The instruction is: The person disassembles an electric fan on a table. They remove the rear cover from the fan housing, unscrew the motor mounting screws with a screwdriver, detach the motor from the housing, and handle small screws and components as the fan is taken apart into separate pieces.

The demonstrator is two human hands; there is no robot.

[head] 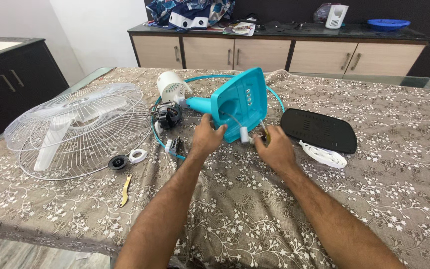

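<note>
Our left hand [206,139] grips the lower rim of the one turquoise fan base [239,103], tipped on edge just ahead of it. Our right hand [274,149], beside it, pinches a small screwdriver [265,132] near a white plug [245,135]. The base looks light, stiff, smooth plastic; its rim seems the best hold. Beyond our left hand lie two wire grilles [75,127], one motor [168,114]; past our right, one black cover [318,130].
</note>
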